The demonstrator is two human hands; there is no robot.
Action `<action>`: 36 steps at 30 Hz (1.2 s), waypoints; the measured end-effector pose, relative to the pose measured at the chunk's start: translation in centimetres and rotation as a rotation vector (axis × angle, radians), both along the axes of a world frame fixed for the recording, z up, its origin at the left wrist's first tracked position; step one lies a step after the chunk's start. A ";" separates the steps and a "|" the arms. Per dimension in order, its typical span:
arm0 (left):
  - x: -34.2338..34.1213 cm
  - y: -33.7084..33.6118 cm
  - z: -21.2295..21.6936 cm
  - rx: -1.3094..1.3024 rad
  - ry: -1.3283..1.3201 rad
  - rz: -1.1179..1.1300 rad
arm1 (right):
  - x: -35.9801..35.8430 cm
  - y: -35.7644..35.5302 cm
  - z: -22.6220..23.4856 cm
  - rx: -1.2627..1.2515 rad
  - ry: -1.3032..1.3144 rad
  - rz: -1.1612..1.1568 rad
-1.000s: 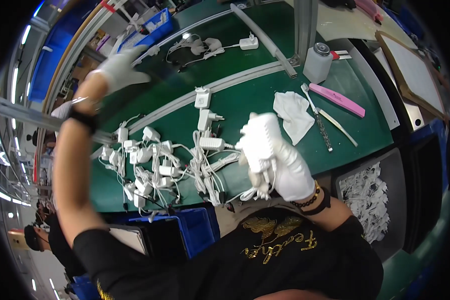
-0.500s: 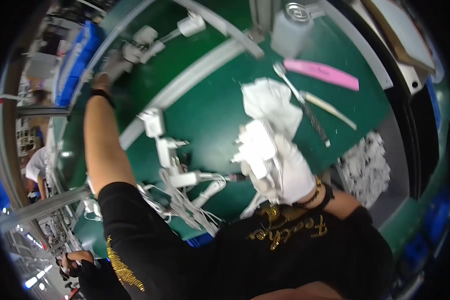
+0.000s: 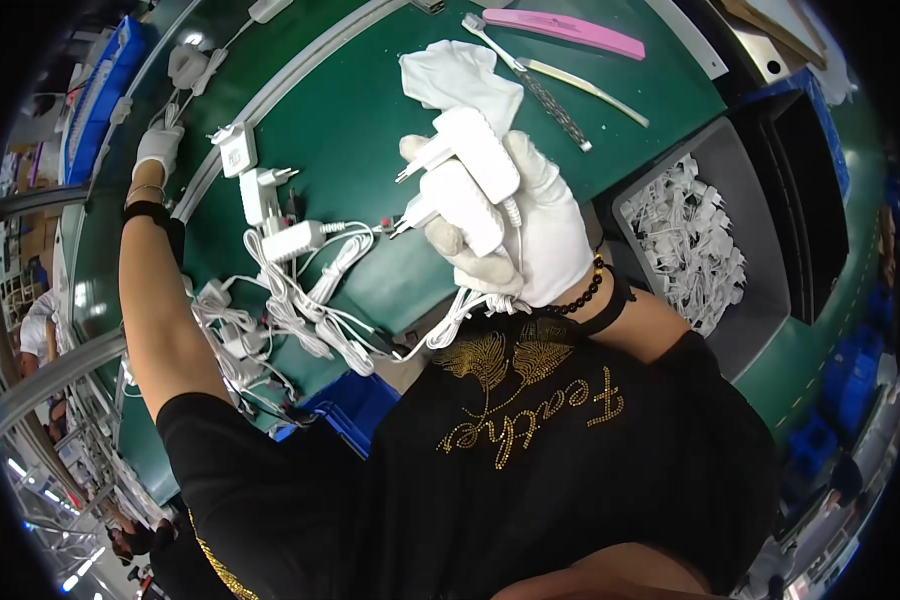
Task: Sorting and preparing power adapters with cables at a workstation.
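My right hand [image 3: 555,225], in a white glove, is closed around two white plug-in power adapters, an upper adapter [image 3: 482,150] and a lower adapter [image 3: 462,208]. Their prongs point left, and a bundled white cable [image 3: 467,312] hangs below the palm. Far out to the left, my gloved left hand [image 3: 158,150] has its fingers closed at the end of a bundled white cable [image 3: 198,75]. Between my arms, three more adapters lie in a column on the green bench, the top one a square adapter [image 3: 235,150], with a heap of coiled cables [image 3: 305,305] below them.
Beyond my right hand lie a white cloth [image 3: 455,80], a toothbrush [image 3: 545,100], a cream-coloured stick [image 3: 590,92] and a pink file [image 3: 565,32]. A grey bin [image 3: 770,270] of white cabled parts stands at right. A metal rail [image 3: 300,75] crosses the bench; a blue bin [image 3: 345,410] sits below.
The view has shifted, so bench items sit higher. My left hand, blurred before, now shows clearly at the cable bundle beyond the rail. My right hand still holds the adapters.
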State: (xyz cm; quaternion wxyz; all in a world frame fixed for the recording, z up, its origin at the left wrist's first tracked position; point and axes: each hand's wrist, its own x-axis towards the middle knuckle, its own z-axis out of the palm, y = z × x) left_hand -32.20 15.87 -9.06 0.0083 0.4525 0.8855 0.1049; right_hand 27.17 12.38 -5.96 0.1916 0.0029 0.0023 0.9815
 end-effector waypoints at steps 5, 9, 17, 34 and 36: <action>9.7 -2.4 7.7 0.232 -0.539 0.143 | 2.0 -1.6 1.2 0.161 -0.022 0.004; 18.7 -4.5 14.4 0.219 -0.518 0.058 | 3.4 -2.7 1.8 0.134 -0.069 -0.012; 31.9 -14.0 12.4 -0.031 -0.010 -0.355 | 8.5 -3.1 3.4 0.158 0.037 -0.164; 34.8 -19.0 5.7 -0.029 0.104 -0.236 | 33.6 3.3 1.8 0.719 -1.212 -1.319; 35.6 -19.3 6.5 -0.072 0.015 -0.196 | 32.6 8.7 -5.3 0.497 -1.328 -1.337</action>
